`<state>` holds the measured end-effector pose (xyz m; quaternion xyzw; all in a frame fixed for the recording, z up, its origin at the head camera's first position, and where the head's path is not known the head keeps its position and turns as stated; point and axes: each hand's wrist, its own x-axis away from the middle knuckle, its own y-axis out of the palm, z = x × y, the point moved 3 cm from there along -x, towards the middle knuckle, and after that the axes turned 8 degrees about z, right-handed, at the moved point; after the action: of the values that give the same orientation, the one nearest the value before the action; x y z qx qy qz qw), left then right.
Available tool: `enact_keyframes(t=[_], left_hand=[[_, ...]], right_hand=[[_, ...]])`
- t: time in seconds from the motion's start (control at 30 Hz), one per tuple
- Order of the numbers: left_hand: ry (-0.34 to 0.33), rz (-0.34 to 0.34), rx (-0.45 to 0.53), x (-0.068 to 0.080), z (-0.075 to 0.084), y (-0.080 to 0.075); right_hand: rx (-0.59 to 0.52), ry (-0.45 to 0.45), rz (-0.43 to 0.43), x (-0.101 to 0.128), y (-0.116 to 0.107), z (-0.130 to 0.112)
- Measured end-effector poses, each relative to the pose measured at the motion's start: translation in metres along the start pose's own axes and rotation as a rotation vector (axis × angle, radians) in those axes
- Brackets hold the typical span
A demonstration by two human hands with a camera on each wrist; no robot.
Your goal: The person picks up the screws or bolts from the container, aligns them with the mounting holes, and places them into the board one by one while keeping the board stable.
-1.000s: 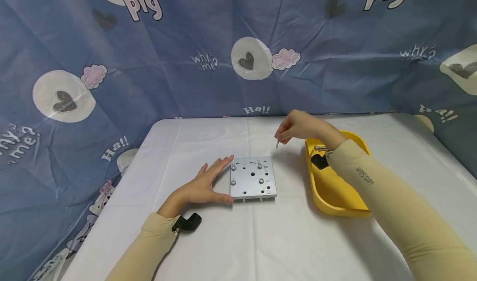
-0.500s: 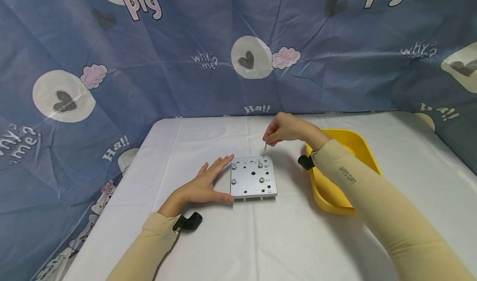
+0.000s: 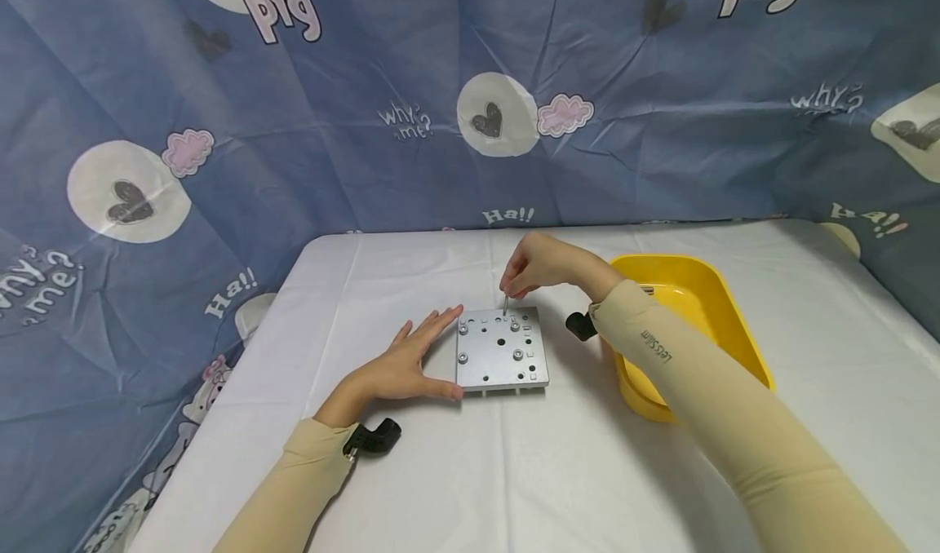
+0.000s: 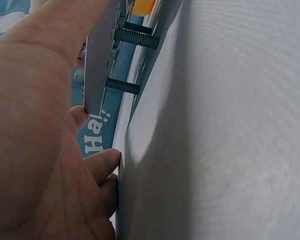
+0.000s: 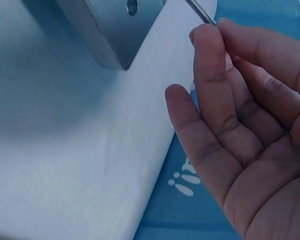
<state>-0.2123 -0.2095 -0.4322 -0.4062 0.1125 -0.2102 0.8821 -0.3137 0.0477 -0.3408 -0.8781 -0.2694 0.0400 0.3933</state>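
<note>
We found the square grey metal plate with holes and fitted screws [image 3: 502, 350] lying flat on the white-covered table [image 3: 587, 471]. The left hand [image 3: 406, 362] lay flat with straight fingers against the plate's left edge, gripping nothing. The right hand [image 3: 539, 265] pinched a thin threaded metal screw [image 3: 505, 304] upright over the plate's far edge. A yellow plastic tray [image 3: 734, 316] stood just right.
</note>
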Motion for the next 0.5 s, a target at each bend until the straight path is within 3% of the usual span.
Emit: enact_keyframes(t=[0.5], left_hand=[[0.004,0.005,0.002,0.000,0.001,0.000]], right_hand=[[0.035,0.052,-0.036,-0.007,0.014,-0.004]])
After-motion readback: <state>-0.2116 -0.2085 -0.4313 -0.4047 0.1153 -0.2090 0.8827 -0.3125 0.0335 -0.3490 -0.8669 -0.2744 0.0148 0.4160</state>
